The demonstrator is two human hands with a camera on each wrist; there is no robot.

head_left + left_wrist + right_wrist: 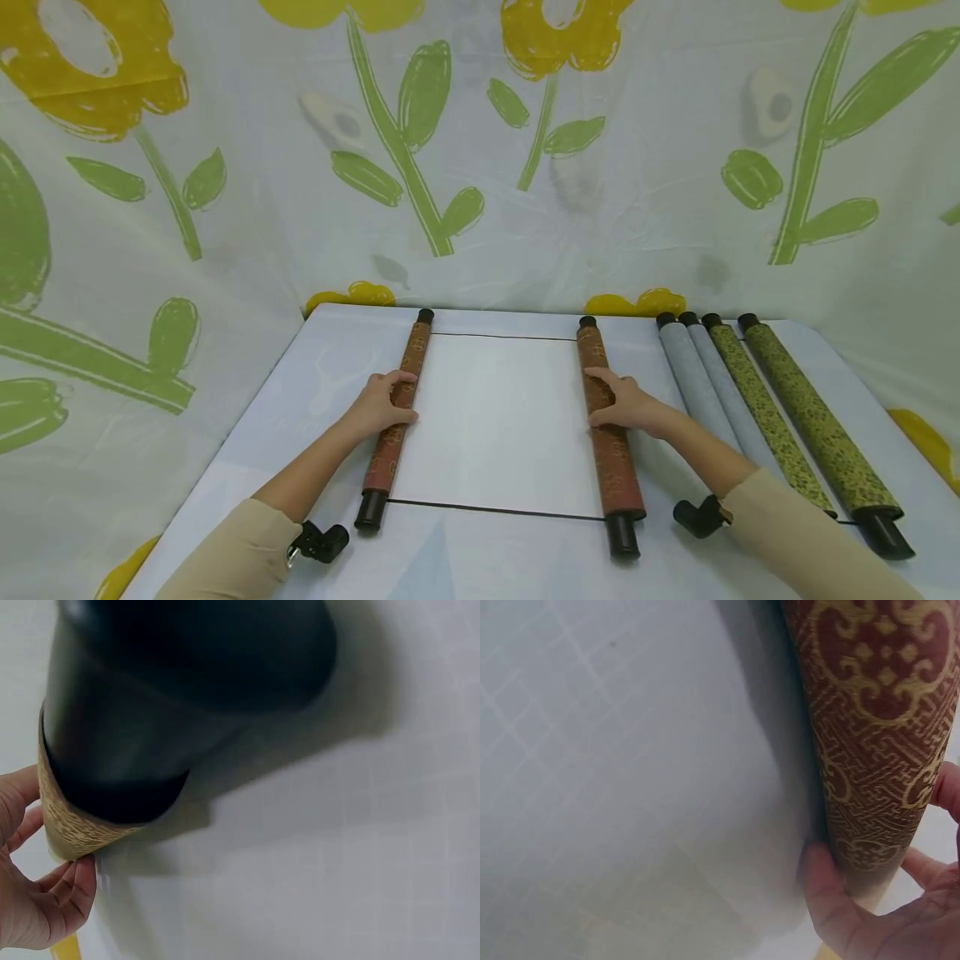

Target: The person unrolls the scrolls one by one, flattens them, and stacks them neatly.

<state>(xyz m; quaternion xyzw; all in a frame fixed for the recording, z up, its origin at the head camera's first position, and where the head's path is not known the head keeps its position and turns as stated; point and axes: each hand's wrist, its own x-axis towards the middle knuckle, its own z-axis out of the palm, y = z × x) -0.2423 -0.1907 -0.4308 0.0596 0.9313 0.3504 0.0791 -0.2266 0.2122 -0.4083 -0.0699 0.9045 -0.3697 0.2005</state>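
Observation:
A hanging scroll lies part unrolled on the table, its blank white paper point(502, 417) stretched between two rolls of reddish-brown brocade with black end knobs. My left hand point(381, 405) grips the left roll point(381, 467) near its middle, thumb on the paper side and fingers over the far side. The right roll point(617, 475) is held in my right hand point(628, 402), its thumb and fingers spread around the tube. Large in the left wrist view is a black end knob point(210, 660), with the hand beyond it. Gold patterning on the brocade point(877, 712) shows close up in the right wrist view.
To the right lie two more scrolls side by side, one pale grey-blue point(693, 375) and one green-patterned point(817, 408), with black knobs. The white table point(300, 467) meets a flower-printed cloth point(247, 233) at its back edge. Black wrist cameras point(324, 542) sit on both wrists.

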